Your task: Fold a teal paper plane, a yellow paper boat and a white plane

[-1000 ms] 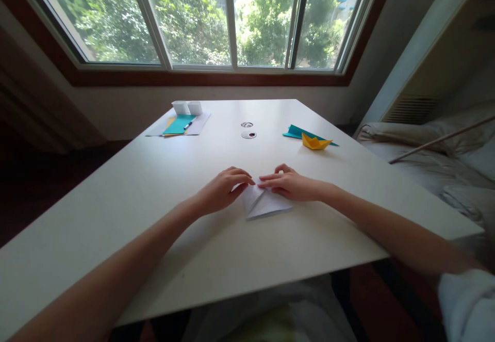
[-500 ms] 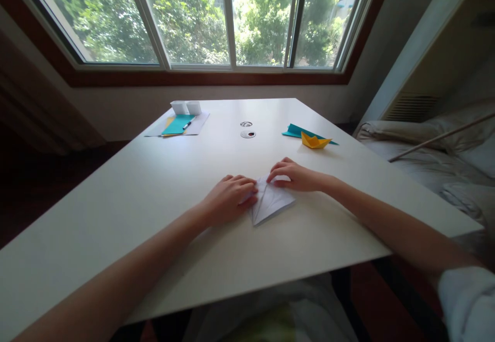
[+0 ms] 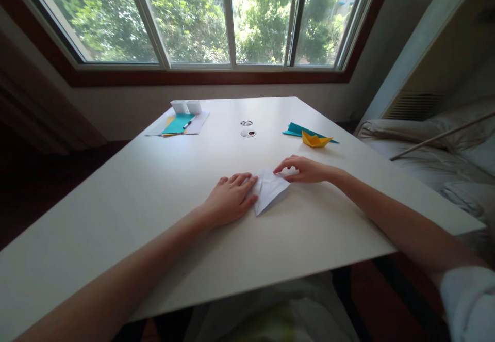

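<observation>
My hands are on a folded white paper on the tabletop.

My left hand [image 3: 231, 199] lies flat on the left side of the white paper [image 3: 268, 190]. My right hand [image 3: 303, 168] touches its far right corner with its fingertips. The tabletop [image 3: 154, 192] is white. Farther back on the right, a little yellow paper boat [image 3: 315, 139] sits on a teal paper [image 3: 296, 130]. Farther back on the left are more papers [image 3: 178, 124] with a pen [image 3: 187, 124].

table [image 3: 154, 213] white | folded white paper [image 3: 268, 190] between left hand [image 3: 230, 200] and right hand [image 3: 305, 169] | yellow boat [image 3: 316, 139] on teal sheet [image 3: 296, 130] beyond right hand | teal paper [image 3: 178, 124], pen [image 3: 187, 124], two cups [image 3: 187, 107] far beyond left hand
</observation>
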Demonstrator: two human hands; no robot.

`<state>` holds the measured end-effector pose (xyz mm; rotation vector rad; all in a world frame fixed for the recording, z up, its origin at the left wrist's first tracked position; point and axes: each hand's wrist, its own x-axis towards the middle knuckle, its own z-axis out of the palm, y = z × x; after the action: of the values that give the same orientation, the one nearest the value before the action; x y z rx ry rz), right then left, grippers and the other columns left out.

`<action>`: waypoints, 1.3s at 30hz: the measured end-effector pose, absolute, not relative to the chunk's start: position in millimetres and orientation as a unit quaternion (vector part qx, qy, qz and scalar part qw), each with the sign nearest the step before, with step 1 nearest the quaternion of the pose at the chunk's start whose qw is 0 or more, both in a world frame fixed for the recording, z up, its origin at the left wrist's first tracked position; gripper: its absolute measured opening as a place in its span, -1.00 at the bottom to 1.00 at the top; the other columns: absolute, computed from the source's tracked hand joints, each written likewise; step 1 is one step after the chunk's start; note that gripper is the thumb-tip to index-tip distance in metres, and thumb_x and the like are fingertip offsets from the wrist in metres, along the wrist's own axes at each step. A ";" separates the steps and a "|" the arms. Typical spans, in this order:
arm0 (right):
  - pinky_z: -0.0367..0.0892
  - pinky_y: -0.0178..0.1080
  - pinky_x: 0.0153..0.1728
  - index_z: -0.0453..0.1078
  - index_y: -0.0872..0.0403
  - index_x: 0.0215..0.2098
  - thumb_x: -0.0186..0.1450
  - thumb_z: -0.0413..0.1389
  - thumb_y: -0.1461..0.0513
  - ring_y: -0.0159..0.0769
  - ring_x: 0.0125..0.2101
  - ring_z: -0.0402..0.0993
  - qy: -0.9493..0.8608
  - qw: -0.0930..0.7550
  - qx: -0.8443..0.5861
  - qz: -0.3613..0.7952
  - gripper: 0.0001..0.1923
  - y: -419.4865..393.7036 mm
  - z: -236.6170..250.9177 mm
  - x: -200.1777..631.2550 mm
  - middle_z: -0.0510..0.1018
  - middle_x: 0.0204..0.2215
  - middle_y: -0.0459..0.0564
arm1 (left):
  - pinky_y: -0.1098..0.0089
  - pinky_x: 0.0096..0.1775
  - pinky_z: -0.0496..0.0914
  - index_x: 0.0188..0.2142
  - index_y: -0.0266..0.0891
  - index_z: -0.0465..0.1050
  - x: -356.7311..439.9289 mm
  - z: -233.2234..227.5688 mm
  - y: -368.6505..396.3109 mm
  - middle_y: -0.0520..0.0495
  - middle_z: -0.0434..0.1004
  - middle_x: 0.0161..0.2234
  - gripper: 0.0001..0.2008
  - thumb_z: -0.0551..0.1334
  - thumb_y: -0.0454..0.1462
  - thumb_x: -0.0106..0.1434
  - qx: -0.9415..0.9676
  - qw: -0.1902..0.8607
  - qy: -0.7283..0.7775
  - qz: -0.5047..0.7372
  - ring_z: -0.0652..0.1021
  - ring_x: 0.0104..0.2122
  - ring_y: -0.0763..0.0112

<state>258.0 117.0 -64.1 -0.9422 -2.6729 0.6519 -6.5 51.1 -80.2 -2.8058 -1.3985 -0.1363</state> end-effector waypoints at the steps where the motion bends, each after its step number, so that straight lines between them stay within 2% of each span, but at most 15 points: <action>1: 0.25 -0.23 -0.22 0.37 0.00 -0.04 0.19 0.07 0.18 -0.25 -0.16 0.31 -0.914 0.119 -0.319 0.220 -0.65 116.6 -64.5 257.3 0.48 -0.16 0.00 | 0.06 0.05 0.13 0.22 -0.15 0.00 -6.4 -80.1 50.8 -0.14 0.09 0.21 -0.47 -0.17 -0.03 0.32 -0.893 -0.008 -0.448 -0.033 0.18 0.15 0.15; 5: 0.24 -0.21 -0.18 0.42 0.01 -0.09 0.21 0.06 0.15 -0.25 -0.18 0.34 -0.918 0.132 -0.310 0.209 -0.70 117.4 -66.5 255.7 0.49 -0.18 0.02 | -0.03 0.12 -0.04 0.27 -0.17 -0.18 -6.1 -80.8 50.9 -0.10 -0.14 0.28 -0.40 -0.26 0.02 0.32 -0.890 -0.055 -0.452 0.009 -0.01 0.23 0.18; 9: 0.23 -0.19 -0.12 0.45 0.01 -0.12 0.23 0.06 0.11 -0.24 -0.18 0.35 -0.928 0.134 -0.290 0.193 -0.70 119.0 -67.8 255.1 0.48 -0.18 0.06 | -0.04 0.14 -0.10 0.27 -0.16 -0.24 -5.6 -82.8 51.9 -0.07 -0.22 0.28 -0.38 -0.30 0.04 0.31 -0.891 -0.068 -0.450 0.011 -0.09 0.25 0.24; 16: 0.26 -0.21 -0.16 0.50 0.00 -0.18 0.26 0.03 0.17 -0.28 -0.24 0.37 -0.935 0.117 -0.275 0.189 -0.75 116.1 -63.2 252.9 0.48 -0.25 0.06 | -0.03 0.14 -0.08 0.27 -0.17 -0.23 -3.7 -84.7 51.9 -0.08 -0.23 0.28 -0.38 -0.30 0.04 0.31 -0.888 -0.063 -0.456 0.003 -0.08 0.25 0.24; 28: 0.29 -0.25 -0.20 0.47 0.02 -0.15 0.27 0.00 0.18 -0.33 -0.28 0.38 -0.928 0.099 -0.287 0.217 -0.74 114.0 -59.4 250.6 0.45 -0.25 0.04 | -0.02 0.14 -0.09 0.27 -0.16 -0.25 -4.0 -85.4 52.2 -0.09 -0.24 0.28 -0.39 -0.29 0.03 0.32 -0.887 -0.062 -0.457 0.005 -0.08 0.25 0.24; 33: 0.30 -0.29 -0.31 0.46 0.09 -0.24 0.26 0.02 0.13 -0.33 -0.33 0.38 -0.908 0.124 -0.336 0.216 -0.75 115.8 -67.7 246.2 0.46 -0.29 0.04 | -0.02 0.14 -0.08 0.27 -0.15 -0.24 -4.4 -85.9 52.4 -0.10 -0.22 0.28 -0.40 -0.28 0.03 0.32 -0.888 -0.059 -0.456 0.005 -0.08 0.25 0.23; 39: 0.26 -0.27 -0.27 0.43 0.11 -0.33 0.26 0.02 0.15 -0.31 -0.30 0.36 -0.902 0.159 -0.362 0.172 -0.78 111.5 -73.9 235.6 0.48 -0.36 0.03 | -0.03 0.14 -0.10 0.27 -0.14 -0.24 -4.6 -85.1 51.8 -0.08 -0.23 0.28 -0.40 -0.28 0.02 0.32 -0.887 -0.063 -0.458 0.003 -0.08 0.25 0.24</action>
<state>235.6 111.5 -73.9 -1.0346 -2.5801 0.4913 -4.6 51.8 -85.1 -2.9043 -1.4985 0.0112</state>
